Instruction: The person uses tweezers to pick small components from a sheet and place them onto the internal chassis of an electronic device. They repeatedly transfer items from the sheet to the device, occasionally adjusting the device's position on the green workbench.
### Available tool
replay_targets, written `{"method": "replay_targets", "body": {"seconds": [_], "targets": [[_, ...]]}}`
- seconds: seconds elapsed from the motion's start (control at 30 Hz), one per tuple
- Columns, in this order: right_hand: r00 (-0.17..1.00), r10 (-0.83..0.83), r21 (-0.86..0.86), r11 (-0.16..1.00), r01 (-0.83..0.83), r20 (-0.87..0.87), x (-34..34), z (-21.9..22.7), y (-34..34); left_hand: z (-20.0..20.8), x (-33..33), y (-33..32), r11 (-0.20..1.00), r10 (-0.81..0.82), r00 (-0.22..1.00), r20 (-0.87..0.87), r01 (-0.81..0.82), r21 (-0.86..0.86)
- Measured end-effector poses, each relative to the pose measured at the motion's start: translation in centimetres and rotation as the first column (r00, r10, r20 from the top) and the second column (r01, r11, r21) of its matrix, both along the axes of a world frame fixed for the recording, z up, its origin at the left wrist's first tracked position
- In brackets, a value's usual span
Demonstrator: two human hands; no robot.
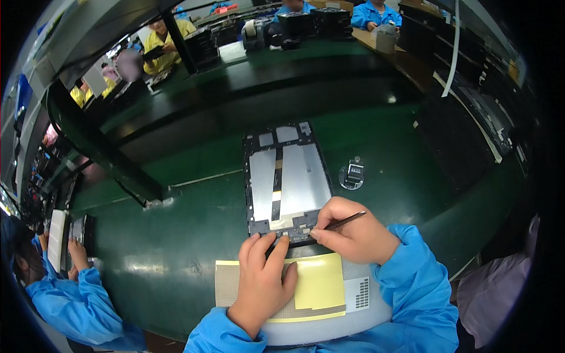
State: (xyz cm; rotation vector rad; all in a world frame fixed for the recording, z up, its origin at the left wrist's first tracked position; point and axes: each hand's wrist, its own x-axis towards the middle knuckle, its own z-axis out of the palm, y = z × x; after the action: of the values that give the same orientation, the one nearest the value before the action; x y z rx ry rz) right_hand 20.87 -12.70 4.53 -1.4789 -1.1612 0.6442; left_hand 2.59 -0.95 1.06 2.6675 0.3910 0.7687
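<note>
An opened tablet [287, 176] lies flat on the green work table [176, 235], with its back cover off and its shiny silver plates showing. The right hand [350, 232] is curled tight around thin tweezers [344, 221], and their tip points down at the bottom edge of the tablet. The tip itself is hidden behind the fingers, so any tiny part there is too small to see. The left hand [265, 279] rests with its fingers stretched out, and the fingertips press on that same bottom edge. It holds nothing. Its palm lies over a sheet with a yellow sticker [321, 282] on it, and part of the sheet is covered. A small silver counter [352, 175] stands just to the right of the tablet. Both arms wear blue sleeves. At the left edge another person in blue [65, 294] works, partly cut off. Far away, people in yellow and blue look bent and blurry.
</note>
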Motion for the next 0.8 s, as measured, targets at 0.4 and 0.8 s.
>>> {"method": "replay_targets", "body": {"seconds": [0.4,0.8], "targets": [[0.786,-0.508,0.276,0.859,0.431,0.352,1.5,-0.9,-0.3,-2.4,-0.2,1.5,0.926,0.118,0.957,0.264,-0.010,-0.377],[0.897,-0.414,0.004,0.908,0.418,0.154,0.8,-2.7,0.3,-0.9,1.6,3.1,0.447,0.257,0.946,0.196,0.064,-0.892]]}}
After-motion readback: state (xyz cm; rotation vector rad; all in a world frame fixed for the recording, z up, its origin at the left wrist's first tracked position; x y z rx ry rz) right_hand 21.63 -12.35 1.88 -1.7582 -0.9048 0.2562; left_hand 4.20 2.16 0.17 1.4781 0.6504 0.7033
